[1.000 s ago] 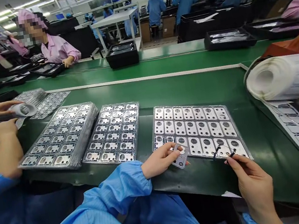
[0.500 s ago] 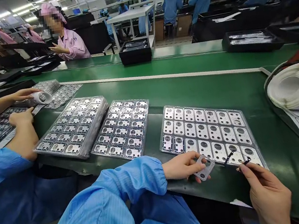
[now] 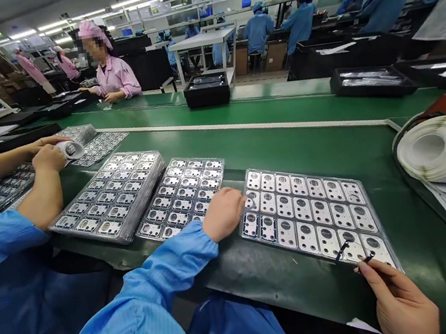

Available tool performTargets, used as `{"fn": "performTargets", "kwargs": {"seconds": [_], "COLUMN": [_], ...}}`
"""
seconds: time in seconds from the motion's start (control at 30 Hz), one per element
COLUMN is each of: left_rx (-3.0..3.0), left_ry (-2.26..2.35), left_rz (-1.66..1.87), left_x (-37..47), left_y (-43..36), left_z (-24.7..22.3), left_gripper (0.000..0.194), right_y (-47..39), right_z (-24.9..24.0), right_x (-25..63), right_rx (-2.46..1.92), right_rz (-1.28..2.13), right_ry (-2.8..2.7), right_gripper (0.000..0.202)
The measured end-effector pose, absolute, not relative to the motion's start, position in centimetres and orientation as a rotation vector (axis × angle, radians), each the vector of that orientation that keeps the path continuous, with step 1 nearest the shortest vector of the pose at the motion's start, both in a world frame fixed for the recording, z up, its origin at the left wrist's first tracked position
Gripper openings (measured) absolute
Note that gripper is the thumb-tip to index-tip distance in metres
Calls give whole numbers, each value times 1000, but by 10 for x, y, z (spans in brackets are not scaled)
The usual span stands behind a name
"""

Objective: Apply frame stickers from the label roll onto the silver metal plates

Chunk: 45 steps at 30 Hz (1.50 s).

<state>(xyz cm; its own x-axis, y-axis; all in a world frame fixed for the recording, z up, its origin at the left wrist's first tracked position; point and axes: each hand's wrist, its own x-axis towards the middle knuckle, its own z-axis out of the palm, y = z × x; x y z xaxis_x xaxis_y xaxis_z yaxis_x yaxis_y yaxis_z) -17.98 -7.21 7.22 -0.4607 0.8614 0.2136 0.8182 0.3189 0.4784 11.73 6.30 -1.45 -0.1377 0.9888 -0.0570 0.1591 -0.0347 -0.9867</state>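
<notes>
My left hand (image 3: 224, 212) is over the gap between the middle tray (image 3: 185, 195) of small plates and the right tray (image 3: 303, 208) of silver plates. Its fingers are pressed together at the right tray's left edge; whatever they hold is too small and blurred to name. Near the right tray's lower right corner, my right hand (image 3: 399, 291) pinches a thin black strip (image 3: 368, 258). Another dark piece (image 3: 341, 251) shows over the tray's lower edge, left of those fingertips.
A tall tray stack (image 3: 112, 198) stands left of the middle tray. Further left, a co-worker's hands (image 3: 47, 155) hold a white roll (image 3: 72, 149). A large label roll (image 3: 435, 147) lies at the right. Black bins (image 3: 207, 90) stand across the green bench.
My left hand has moved up and left from below the right tray, and the silver plate it held is no longer visible. My right hand is nearly unmoved. The view has tilted up slightly.
</notes>
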Motion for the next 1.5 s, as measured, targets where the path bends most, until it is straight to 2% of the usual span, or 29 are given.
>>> {"fn": "performTargets", "kwargs": {"seconds": [0.2,0.57,0.9,1.13,1.23,1.33,1.37,1.5], "left_rx": [1513,1565,1511,1435,1378,1148,1040,747], "left_ry": [2723,2721,2740,2749,2702,2222,2002,1460], "left_rz": [407,231,185,328,632,1224,1314,1180], "left_x": [-231,-245,-243,-245,-230,-193,-178,-115], "left_y": [-75,-76,-75,-78,-81,-76,-72,-54], "left_z": [51,49,53,67,77,78,75,56], "left_gripper": [32,32,31,29,36,39,40,46], "right_y": [74,79,78,75,77,78,77,69], "right_z": [-23,-23,-28,-25,-27,-27,-27,-19], "right_x": [119,113,111,112,113,112,110,101], "right_rx": [-1343,-1381,-1286,-1275,-1261,-1244,-1235,-1175], "right_rz": [1248,1272,1245,1278,1287,1249,1235,1282], "right_ry": [-1458,-1453,-1414,-1406,-1425,-1458,-1453,-1346], "right_gripper": [58,67,58,59,55,50,48,44]}}
